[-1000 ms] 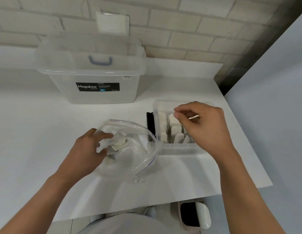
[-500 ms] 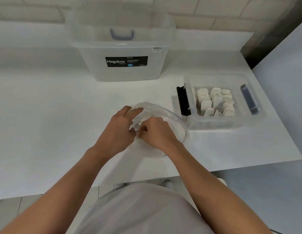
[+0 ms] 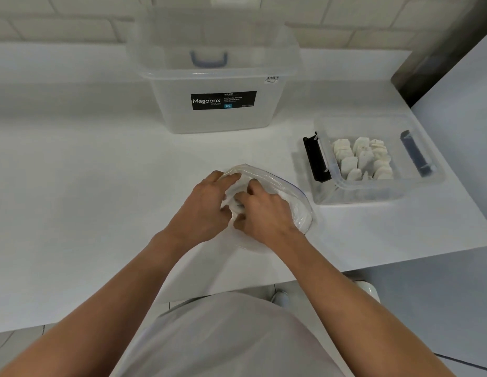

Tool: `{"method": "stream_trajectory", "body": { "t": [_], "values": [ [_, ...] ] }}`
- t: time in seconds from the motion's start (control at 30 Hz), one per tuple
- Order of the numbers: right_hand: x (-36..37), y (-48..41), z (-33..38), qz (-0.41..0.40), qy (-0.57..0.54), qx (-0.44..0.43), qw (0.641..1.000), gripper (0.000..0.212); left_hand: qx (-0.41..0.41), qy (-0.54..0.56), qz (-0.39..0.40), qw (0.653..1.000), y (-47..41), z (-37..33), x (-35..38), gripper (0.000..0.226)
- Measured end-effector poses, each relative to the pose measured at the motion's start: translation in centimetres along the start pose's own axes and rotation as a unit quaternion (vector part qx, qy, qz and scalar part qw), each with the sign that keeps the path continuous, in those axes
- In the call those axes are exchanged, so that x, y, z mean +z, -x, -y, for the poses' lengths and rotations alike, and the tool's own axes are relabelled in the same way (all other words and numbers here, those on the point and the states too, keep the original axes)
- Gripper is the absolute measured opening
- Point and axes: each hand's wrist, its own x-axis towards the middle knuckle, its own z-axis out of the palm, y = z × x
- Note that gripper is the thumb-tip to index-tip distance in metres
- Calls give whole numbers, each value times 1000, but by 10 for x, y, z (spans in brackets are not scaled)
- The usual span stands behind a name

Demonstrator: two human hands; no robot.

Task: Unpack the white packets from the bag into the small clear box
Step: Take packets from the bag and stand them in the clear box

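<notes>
A clear zip bag (image 3: 288, 194) lies on the white counter in front of me, its mouth facing away from me. My left hand (image 3: 204, 210) grips the bag's left rim and holds the mouth apart. My right hand (image 3: 264, 216) reaches into the bag, its fingers curled round a white packet (image 3: 235, 207); the rest of the bag's contents are hidden under my hands. To the right stands the small clear box (image 3: 372, 195), holding several white packets (image 3: 360, 160) in rows.
A large clear Megabox tub (image 3: 217, 115) stands at the back, against the brick wall. The small box has a black clip (image 3: 317, 157) on its left and a blue clip (image 3: 416, 153) on its right. The counter's edge runs close to the box's right side.
My right hand left the small box and went into the bag beside my left hand. My view has shifted, so the box now sits further right.
</notes>
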Motion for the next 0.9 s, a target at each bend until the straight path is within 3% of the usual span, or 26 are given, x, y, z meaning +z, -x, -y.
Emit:
{"method": "stream_trajectory", "body": {
  "t": [0.33, 0.53, 0.7, 0.9],
  "values": [
    [4, 1, 10, -64, 30, -1, 997, 24, -4, 6, 17, 1000, 1, 0, -8, 67],
    [-22, 23, -5, -101, -145, 16, 984, 19, -33, 51, 20, 998, 0, -4, -12, 68],
    [-32, 42, -21, -83, -355, 56, 929, 13, -72, 114, 44, 990, -2, -13, -18, 54],
    [-46, 41, -30, -37, -554, 112, 824, 11, -73, 146, 68, 984, -3, -18, -18, 24]
  ]
}}
